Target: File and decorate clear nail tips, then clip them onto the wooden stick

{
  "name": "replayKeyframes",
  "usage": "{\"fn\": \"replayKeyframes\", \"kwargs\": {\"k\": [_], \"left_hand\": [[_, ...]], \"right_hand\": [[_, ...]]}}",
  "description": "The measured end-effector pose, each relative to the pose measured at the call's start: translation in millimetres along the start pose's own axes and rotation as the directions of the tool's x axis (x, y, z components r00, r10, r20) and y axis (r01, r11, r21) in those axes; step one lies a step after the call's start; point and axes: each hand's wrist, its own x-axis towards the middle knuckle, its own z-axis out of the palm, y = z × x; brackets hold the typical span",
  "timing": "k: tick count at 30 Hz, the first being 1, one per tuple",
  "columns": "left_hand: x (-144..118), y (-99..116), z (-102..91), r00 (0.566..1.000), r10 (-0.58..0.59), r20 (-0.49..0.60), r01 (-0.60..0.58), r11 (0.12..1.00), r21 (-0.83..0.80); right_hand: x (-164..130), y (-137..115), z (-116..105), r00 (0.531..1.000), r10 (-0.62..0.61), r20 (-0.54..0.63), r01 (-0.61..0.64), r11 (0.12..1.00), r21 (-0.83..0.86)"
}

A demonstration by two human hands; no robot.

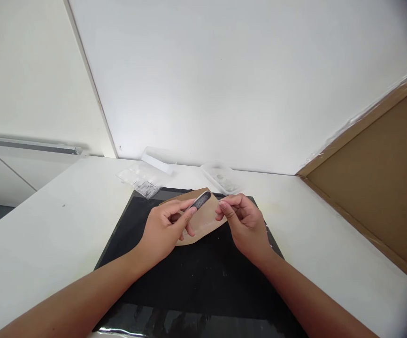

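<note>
My left hand grips a nail file between thumb and fingers. The file is a narrow strip with a rounded end, a dark speckled face and a pale edge, tilted up to the right. To its right, my right hand is closed in a pinch, thumb against fingertips. Whatever sits in that pinch is too small to name. The two hands are apart, and the file's tip points toward the right fingertips without touching them. Beneath both hands a sheet of brown paper lies on a black mat, partly covered by the fingers.
Behind the mat on the white table are a clear plastic bag with printing, a white box-like piece and a clear plastic tray. A brown cardboard panel leans at the right. A white wall rises behind.
</note>
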Motion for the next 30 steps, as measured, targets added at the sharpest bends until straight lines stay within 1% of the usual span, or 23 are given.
{"fn": "replayKeyframes", "kwargs": {"k": [2, 5, 7, 8, 10, 11, 13, 15, 18, 20, 22, 24, 30], "left_hand": [[3.1, -2.7, -1.7, 0.999, -0.032, -0.030, 0.030, 0.999, -0.035], [7.8, -8.3, -5.0, 0.997, -0.006, -0.082, 0.004, 1.000, -0.025], [10.2, -11.8, -6.9, 0.995, 0.022, -0.100, -0.022, 1.000, 0.003], [11.1, -13.2, -7.7, 0.994, 0.028, -0.107, -0.027, 1.000, 0.013], [12.3, -15.2, -8.5, 0.994, 0.013, -0.113, -0.011, 1.000, 0.013], [12.6, -15.9, -8.8, 0.993, -0.005, -0.114, 0.005, 1.000, 0.005], [12.6, -16.9, -9.0, 0.993, -0.032, -0.115, 0.031, 0.999, -0.013], [12.4, -17.8, -9.2, 0.993, -0.039, -0.109, 0.037, 0.999, -0.019], [12.2, -19.0, -9.8, 0.994, -0.038, -0.098, 0.037, 0.999, -0.013], [12.3, -19.3, -10.0, 0.994, -0.042, -0.096, 0.041, 0.999, -0.010], [12.3, -18.9, -10.0, 0.995, -0.043, -0.094, 0.042, 0.999, -0.004], [12.1, -17.9, -9.8, 0.996, -0.037, -0.087, 0.038, 0.999, 0.004], [10.1, -14.7, -9.0, 0.999, 0.016, -0.045, -0.016, 1.000, 0.022]], "right_hand": [[2.9, 0.9, -2.7, 0.999, 0.011, -0.031, -0.011, 1.000, 0.001], [8.7, 6.4, -11.6, 0.992, 0.021, -0.127, -0.029, 0.997, -0.068], [14.5, 13.3, -22.2, 0.972, 0.019, -0.233, -0.064, 0.980, -0.189], [18.2, 17.6, -29.3, 0.958, 0.001, -0.287, -0.084, 0.957, -0.278], [27.1, 27.5, -46.7, 0.947, -0.053, -0.318, -0.113, 0.869, -0.481], [31.9, 33.0, -56.8, 0.948, -0.059, -0.311, -0.130, 0.824, -0.552], [41.4, 44.9, -78.7, 0.957, -0.034, -0.289, -0.164, 0.757, -0.632], [49.3, 57.0, -100.5, 0.972, -0.001, -0.234, -0.166, 0.701, -0.693], [56.2, 72.2, -126.4, 0.987, 0.077, -0.140, -0.156, 0.661, -0.734], [57.6, 78.2, -135.9, 0.990, 0.122, -0.065, -0.130, 0.657, -0.743], [57.5, 80.1, -138.6, 0.990, 0.141, -0.010, -0.102, 0.667, -0.738], [56.4, 78.4, -135.7, 0.989, 0.144, 0.026, -0.081, 0.684, -0.725], [50.7, 63.1, -112.6, 0.976, 0.133, 0.173, 0.020, 0.734, -0.679]]}}
